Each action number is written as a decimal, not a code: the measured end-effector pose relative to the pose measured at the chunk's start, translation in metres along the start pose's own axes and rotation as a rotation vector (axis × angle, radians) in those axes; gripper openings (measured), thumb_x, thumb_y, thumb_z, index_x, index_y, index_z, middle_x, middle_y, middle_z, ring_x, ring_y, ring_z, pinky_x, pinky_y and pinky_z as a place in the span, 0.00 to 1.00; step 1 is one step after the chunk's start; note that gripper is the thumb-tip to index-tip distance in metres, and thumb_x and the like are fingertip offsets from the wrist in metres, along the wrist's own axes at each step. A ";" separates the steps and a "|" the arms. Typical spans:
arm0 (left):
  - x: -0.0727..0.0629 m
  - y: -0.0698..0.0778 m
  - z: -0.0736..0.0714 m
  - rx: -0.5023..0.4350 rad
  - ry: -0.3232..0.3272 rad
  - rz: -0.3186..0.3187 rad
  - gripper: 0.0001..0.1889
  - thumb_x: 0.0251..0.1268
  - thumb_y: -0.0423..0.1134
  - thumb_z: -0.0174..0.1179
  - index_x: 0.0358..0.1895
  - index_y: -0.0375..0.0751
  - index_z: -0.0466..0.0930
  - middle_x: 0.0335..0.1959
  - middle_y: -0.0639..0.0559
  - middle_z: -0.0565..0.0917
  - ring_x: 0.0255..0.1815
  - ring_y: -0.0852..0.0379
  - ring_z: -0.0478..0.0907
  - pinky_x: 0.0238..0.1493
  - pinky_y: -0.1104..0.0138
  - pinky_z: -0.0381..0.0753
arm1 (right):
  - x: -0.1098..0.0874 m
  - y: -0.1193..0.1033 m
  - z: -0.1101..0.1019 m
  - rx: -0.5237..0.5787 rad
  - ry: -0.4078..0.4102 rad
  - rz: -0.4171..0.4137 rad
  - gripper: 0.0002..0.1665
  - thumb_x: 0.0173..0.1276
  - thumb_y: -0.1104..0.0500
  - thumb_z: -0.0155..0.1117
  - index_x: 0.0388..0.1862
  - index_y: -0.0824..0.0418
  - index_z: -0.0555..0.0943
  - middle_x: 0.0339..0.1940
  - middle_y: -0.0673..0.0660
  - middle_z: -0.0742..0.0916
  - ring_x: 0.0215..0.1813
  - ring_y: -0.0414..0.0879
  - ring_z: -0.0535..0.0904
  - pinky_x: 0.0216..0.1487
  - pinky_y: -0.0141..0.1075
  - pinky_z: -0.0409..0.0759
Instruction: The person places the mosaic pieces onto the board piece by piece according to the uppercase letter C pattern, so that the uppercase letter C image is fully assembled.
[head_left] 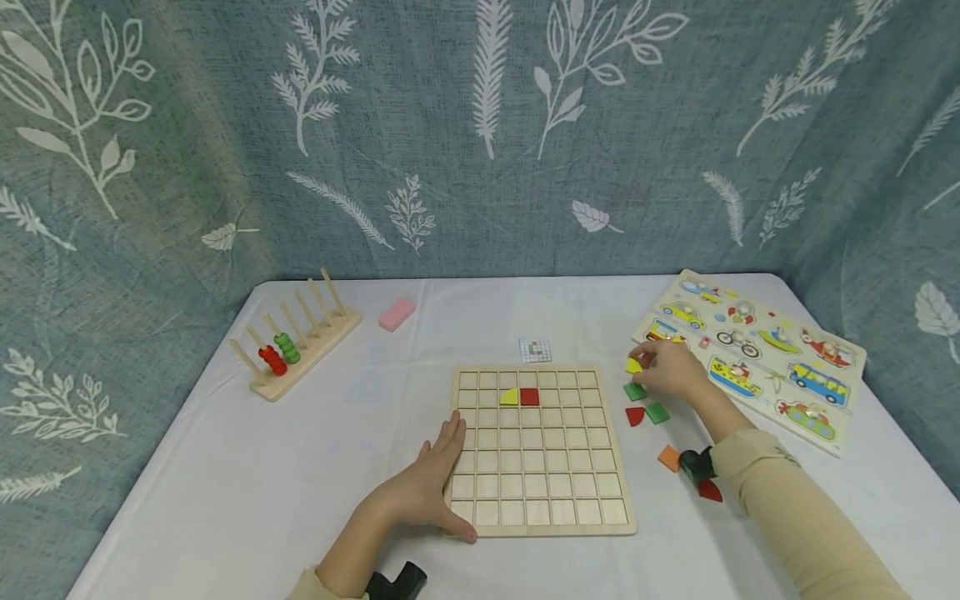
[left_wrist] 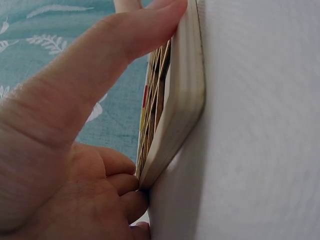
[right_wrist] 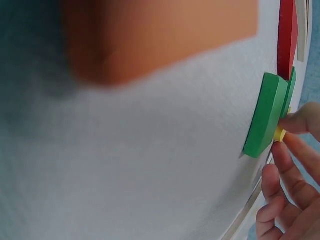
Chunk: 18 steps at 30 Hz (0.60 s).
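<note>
A square wooden grid board (head_left: pixel 555 530) lies on the white table. My left hand (head_left: pixel 427 490) rests against its lower left corner, thumb at the near edge and fairly straight fingers along the left edge. To the right of the board, my right hand (head_left: pixel 670 369) pinches a small yellow tile (head_left: pixel 633 365) between thumb and fingers. Two green tiles (head_left: pixel 657 413) and a red tile (head_left: pixel 635 416) with a curved side lie just below that hand. On the grid, a yellow tile with a slanted side (head_left: pixel 510 397) sits left of a red square tile (head_left: pixel 529 397).
An orange tile (head_left: pixel 669 457) and another red tile (head_left: pixel 710 491) lie by the right wrist's black camera (head_left: pixel 697 463). Behind the right hand is a vehicle picture board (head_left: pixel 795 375). A patterned card (head_left: pixel 535 350), pink block (head_left: pixel 397 314) and pegged bead stand (head_left: pixel 318 350) are farther back.
</note>
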<state>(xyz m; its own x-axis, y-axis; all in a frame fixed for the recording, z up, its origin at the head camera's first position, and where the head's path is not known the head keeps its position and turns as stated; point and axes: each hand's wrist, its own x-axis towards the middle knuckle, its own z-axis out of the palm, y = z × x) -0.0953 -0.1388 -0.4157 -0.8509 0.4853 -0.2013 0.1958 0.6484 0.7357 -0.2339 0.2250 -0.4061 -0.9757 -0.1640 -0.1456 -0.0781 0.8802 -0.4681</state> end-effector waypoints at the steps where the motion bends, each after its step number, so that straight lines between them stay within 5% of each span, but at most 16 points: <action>1: 0.000 0.000 0.000 0.001 -0.001 0.000 0.72 0.20 0.50 0.79 0.70 0.27 0.37 0.72 0.37 0.34 0.72 0.43 0.32 0.67 0.47 0.37 | 0.000 0.000 0.000 0.000 0.001 0.001 0.21 0.54 0.60 0.66 0.47 0.66 0.79 0.35 0.59 0.79 0.34 0.49 0.72 0.32 0.37 0.70; 18: 0.000 0.000 0.000 -0.002 -0.004 -0.003 0.72 0.20 0.50 0.80 0.70 0.27 0.37 0.72 0.38 0.33 0.72 0.44 0.32 0.67 0.47 0.37 | 0.000 -0.002 -0.001 -0.020 0.009 -0.006 0.24 0.54 0.51 0.68 0.45 0.66 0.81 0.32 0.57 0.80 0.32 0.48 0.73 0.31 0.37 0.70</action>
<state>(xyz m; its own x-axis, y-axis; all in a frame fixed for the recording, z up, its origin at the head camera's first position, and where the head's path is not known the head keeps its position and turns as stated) -0.0955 -0.1392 -0.4157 -0.8493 0.4859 -0.2063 0.1922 0.6486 0.7365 -0.2342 0.2236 -0.4044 -0.9770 -0.1655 -0.1346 -0.0881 0.8879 -0.4516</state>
